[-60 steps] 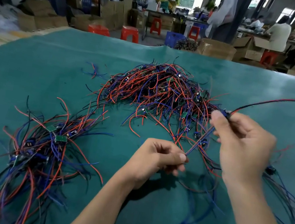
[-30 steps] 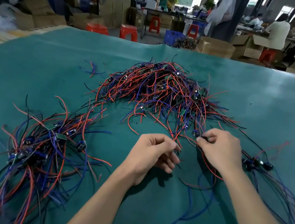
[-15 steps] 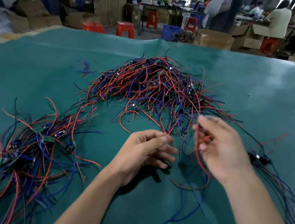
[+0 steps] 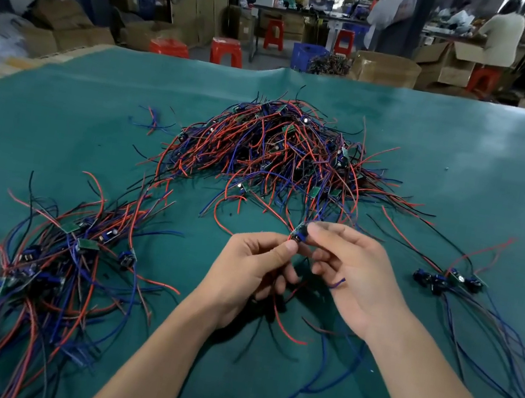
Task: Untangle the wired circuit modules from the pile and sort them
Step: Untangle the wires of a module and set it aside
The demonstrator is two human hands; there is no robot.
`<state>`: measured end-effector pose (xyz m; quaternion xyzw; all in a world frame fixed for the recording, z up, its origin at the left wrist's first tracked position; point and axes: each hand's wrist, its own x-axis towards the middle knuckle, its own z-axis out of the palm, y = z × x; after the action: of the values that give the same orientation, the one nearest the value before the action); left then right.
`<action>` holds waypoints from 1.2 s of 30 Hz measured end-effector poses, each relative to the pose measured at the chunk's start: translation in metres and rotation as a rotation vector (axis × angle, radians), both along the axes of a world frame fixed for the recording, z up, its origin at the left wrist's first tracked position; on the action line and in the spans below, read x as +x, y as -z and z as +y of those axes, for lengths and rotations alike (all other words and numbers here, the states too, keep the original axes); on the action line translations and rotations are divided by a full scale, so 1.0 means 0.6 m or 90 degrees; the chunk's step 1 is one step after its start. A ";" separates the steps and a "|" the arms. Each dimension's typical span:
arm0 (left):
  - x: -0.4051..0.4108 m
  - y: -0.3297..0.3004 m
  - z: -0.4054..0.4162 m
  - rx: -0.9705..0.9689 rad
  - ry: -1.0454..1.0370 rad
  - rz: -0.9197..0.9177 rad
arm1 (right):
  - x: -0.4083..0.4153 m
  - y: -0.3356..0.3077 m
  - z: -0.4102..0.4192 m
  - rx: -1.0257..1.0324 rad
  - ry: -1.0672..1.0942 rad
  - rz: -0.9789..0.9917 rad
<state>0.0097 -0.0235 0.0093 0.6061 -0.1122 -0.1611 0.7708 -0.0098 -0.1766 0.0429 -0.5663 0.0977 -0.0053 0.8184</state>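
A big tangled pile (image 4: 282, 153) of red, blue and black wires with small green circuit boards lies in the middle of the green mat (image 4: 469, 157). My left hand (image 4: 253, 266) and my right hand (image 4: 350, 269) meet just in front of it and together pinch one small circuit module (image 4: 299, 235). Its red, blue and black wires hang down between and below the hands. A sorted bundle (image 4: 64, 252) of modules lies at the left. A small row of modules (image 4: 448, 282) with long wires lies at the right.
A loose bit of wire (image 4: 152, 121) lies left of the pile. Beyond the mat's far edge stand red stools (image 4: 227, 50), cardboard boxes (image 4: 385, 68) and a blue crate (image 4: 308, 53). People work at tables in the background.
The right hand put the earlier module down at the right, reached into the pile's near edge and lifted another module. The left hand has come up to pinch it too.
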 end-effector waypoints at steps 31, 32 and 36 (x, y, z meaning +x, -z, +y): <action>0.001 -0.008 0.007 -0.038 0.080 -0.018 | 0.033 0.006 -0.142 -0.197 0.610 -0.136; 0.003 -0.009 0.009 -0.069 0.061 -0.006 | 0.033 0.004 -0.145 -0.198 0.610 -0.117; 0.002 -0.008 0.006 -0.106 0.071 0.008 | 0.024 -0.003 -0.096 -0.285 0.283 -0.128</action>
<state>0.0111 -0.0197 0.0143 0.5318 -0.1540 -0.1976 0.8090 0.0045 -0.2343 0.0446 -0.6935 0.1344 -0.2611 0.6579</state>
